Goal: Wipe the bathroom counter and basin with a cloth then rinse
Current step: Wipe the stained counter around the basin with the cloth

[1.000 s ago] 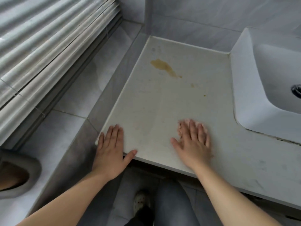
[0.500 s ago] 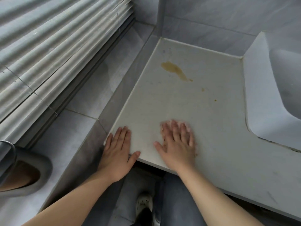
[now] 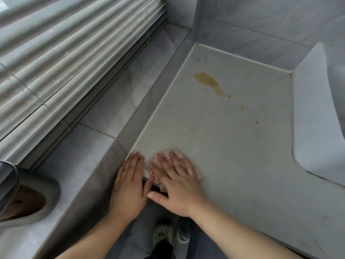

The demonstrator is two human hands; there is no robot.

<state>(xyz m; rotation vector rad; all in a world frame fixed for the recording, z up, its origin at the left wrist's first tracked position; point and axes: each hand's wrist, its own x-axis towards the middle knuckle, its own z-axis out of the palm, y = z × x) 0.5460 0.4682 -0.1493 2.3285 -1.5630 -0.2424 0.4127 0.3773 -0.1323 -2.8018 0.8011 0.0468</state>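
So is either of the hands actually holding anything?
Nothing is gripped. The right hand presses a pale pink cloth flat on the counter under straight fingers; the left hand rests on the counter's corner.

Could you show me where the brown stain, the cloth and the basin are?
brown stain (image 3: 209,82): head view, its widest patch.
cloth (image 3: 165,152): head view, pale edge beyond the right hand (image 3: 177,184).
basin (image 3: 317,118): head view, its outer side wall.
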